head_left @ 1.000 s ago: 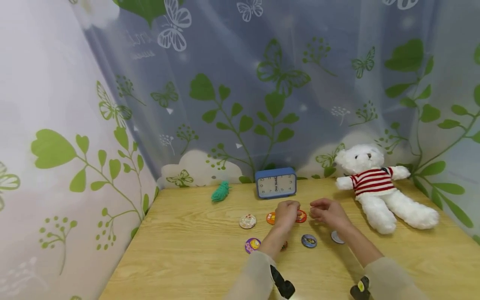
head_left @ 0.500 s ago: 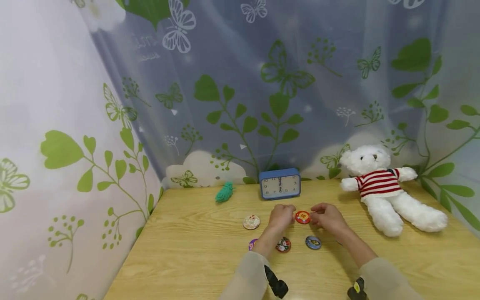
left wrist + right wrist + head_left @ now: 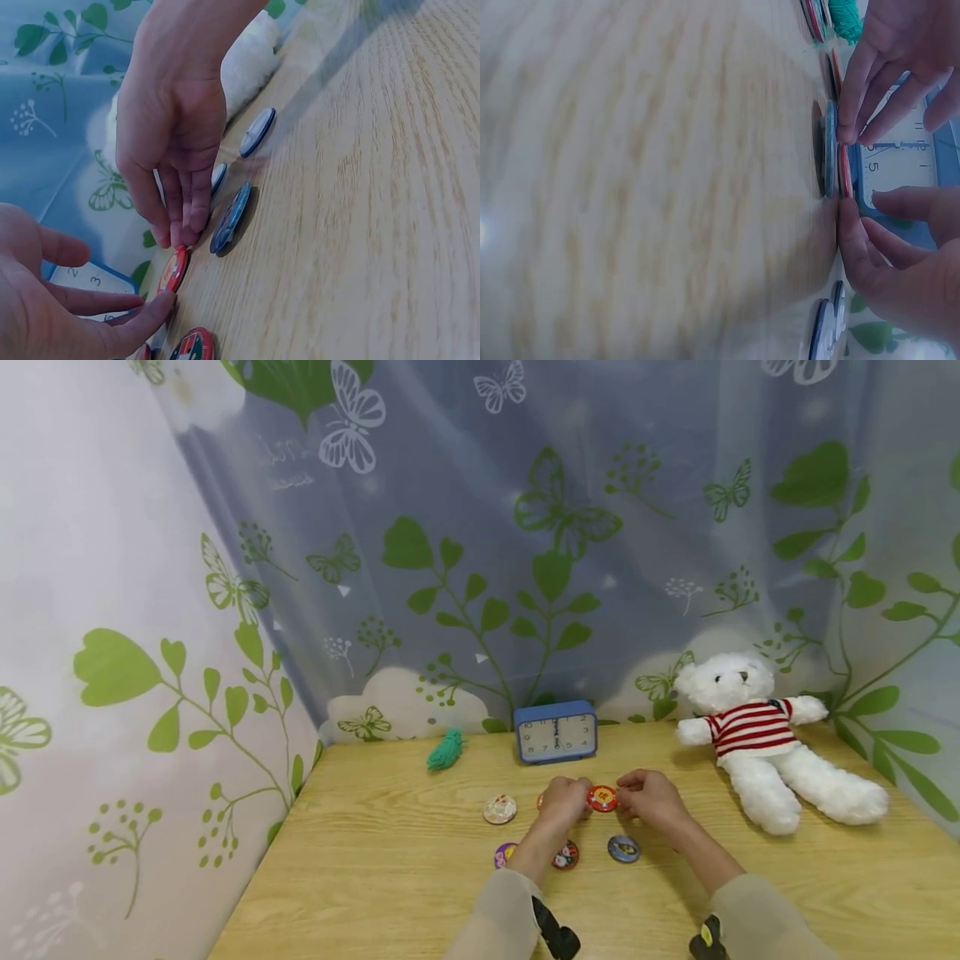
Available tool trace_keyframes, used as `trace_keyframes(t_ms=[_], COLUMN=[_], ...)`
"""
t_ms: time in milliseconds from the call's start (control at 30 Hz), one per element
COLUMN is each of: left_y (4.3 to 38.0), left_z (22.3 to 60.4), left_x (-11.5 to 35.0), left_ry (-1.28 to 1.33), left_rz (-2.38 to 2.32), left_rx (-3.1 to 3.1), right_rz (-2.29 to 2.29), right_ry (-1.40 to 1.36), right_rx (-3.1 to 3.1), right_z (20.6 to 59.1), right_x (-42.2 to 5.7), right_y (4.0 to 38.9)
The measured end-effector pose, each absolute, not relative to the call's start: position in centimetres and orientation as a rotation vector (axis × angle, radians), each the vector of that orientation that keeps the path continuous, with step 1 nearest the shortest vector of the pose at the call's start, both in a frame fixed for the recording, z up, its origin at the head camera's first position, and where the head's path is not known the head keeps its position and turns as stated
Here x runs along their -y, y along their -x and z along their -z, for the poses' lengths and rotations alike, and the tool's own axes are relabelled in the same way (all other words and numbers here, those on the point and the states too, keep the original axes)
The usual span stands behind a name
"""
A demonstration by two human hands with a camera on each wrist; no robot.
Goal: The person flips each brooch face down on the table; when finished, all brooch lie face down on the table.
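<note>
One red badge (image 3: 602, 798) sits between the left hand (image 3: 564, 800) and the right hand (image 3: 652, 797), their fingertips touching its opposite edges; the hands are apart, with neither curled round it. The step in hand seems to be adjusting its place; whether it lies fully flat is hard to tell. A blue badge (image 3: 623, 849) and a dark badge (image 3: 567, 856) lie nearer the person, between the forearms. The next move likely calls for a light, even touch from both sides.
</note>
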State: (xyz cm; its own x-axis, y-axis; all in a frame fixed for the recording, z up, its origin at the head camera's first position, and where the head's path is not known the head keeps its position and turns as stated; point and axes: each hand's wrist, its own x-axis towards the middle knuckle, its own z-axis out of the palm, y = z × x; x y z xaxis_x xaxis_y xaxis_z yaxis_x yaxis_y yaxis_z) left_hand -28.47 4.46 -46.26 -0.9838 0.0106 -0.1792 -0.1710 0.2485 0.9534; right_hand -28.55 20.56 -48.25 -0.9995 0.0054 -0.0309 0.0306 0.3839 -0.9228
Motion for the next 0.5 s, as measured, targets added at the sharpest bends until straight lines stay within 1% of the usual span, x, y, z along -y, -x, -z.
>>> trace_keyframes(t_ms=[267,500], left_y=[28.67,28.55], left_z=[46.6,46.87], left_x=[-4.74,-5.15], left_ry=[0.18,0.181], left_rz=[-1.881,-1.898], left_rx=[-2.354,-2.38], right_rz=[1.688,1.7], right_ry=[-0.027,-0.076], right_rx=[-2.656,-2.659], right_z=[48.45,48.37], right_x=[-20.35,-20.08], right_y=[28.95,28.95])
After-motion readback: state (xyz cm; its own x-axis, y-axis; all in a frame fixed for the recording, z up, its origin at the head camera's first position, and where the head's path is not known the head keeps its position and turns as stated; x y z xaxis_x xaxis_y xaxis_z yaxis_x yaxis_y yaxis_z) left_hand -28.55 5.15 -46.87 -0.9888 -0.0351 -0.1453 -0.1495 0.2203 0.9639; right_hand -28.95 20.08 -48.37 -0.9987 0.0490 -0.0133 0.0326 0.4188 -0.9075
